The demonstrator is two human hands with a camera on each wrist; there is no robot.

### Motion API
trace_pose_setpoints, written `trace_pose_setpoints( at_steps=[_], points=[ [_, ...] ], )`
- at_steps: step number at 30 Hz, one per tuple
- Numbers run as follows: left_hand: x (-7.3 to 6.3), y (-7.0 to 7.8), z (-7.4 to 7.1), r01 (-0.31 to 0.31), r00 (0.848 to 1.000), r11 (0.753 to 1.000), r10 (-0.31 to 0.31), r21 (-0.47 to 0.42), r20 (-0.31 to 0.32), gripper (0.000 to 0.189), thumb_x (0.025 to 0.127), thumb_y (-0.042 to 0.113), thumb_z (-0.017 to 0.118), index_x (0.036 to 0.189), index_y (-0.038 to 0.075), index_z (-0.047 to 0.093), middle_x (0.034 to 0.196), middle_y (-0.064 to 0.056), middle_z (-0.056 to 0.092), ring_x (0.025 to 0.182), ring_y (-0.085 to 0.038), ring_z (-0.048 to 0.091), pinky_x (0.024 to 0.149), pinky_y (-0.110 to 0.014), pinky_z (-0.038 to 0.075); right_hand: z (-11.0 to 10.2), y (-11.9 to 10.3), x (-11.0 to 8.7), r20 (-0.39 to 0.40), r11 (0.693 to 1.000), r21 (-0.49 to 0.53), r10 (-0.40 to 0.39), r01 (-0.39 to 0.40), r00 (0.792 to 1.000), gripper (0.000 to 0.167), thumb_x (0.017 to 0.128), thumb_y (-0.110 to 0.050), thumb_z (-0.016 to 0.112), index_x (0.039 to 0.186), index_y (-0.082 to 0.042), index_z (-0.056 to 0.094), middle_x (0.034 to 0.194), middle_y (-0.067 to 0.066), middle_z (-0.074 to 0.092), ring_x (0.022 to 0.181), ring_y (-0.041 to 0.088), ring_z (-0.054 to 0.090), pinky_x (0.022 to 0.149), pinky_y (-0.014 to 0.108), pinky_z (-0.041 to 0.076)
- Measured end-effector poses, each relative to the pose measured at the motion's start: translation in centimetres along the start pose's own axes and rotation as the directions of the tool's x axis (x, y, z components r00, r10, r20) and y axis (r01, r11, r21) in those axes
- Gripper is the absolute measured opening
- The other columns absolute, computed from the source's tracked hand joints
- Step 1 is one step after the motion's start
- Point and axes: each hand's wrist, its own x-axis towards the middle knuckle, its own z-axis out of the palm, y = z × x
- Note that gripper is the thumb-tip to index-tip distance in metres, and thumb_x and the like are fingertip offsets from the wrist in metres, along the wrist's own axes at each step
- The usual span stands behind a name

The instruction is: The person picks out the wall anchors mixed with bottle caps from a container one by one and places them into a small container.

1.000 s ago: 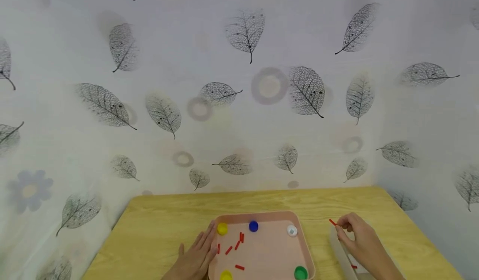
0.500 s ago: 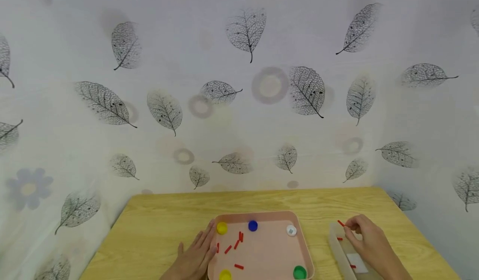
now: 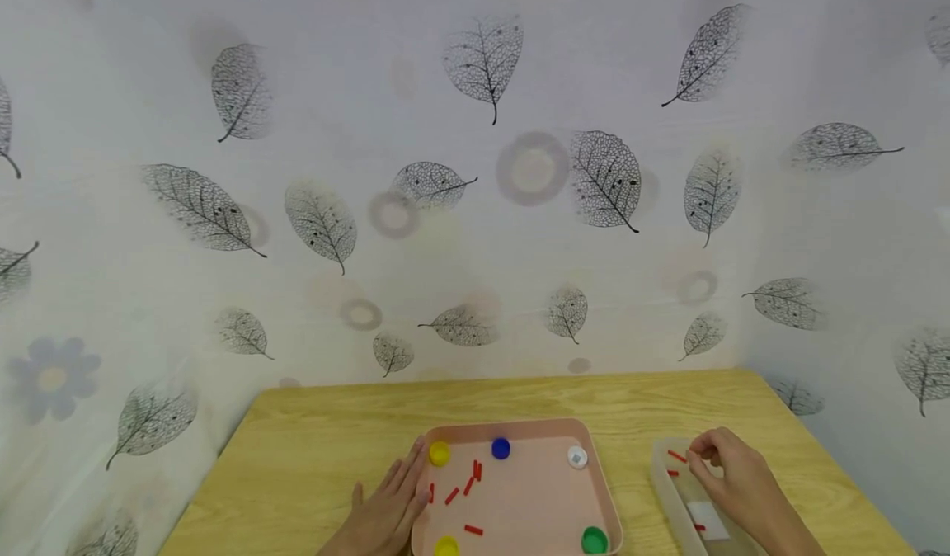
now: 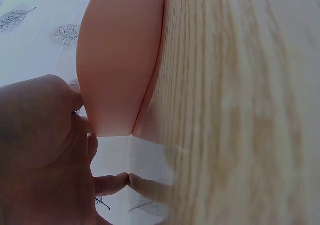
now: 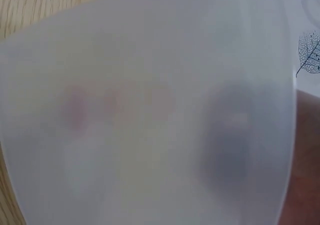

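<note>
My left hand lies along the left side of a pink tray, fingers straight against its edge. The left wrist view shows that hand beside the tray's outer wall. My right hand is over a long translucent box, thumb and forefinger bent close together. A red stick shows at full length just beside those fingertips, apparently let go. Another red stick lies in the box, and one more rests on a white patch there. The box wall fills the right wrist view.
Several red sticks lie in the tray's left half. Round caps sit near its edges: yellow, another yellow, blue, white and green. Behind the wooden table stands a leaf-patterned wall.
My right hand has moved slightly right over the box. The red stick pinched in its fingers a second ago has dropped lower, at the box's far end. The left hand stays in place.
</note>
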Motion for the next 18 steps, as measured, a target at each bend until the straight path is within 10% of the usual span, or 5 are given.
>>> trace_pose_setpoints(
  at_steps=[18],
  points=[
    [-0.3, 0.3, -0.4, -0.009, 1.000, 1.000, 0.010, -0.014, 0.016, 0.066, 0.110, 0.053, 0.029, 0.167, 0.023, 0.015, 0.172, 0.003, 0.014, 0.149, -0.039, 0.033, 0.097, -0.091, 0.008, -0.1, -1.6, 0.1, 0.060, 0.999, 0.032, 0.026, -0.028, 0.998, 0.013, 0.088, -0.002, 0.076, 0.088, -0.009, 0.066, 0.085, -0.006, 0.060, 0.074, 0.001, 0.055, 0.067, 0.029, 0.055]
  ],
)
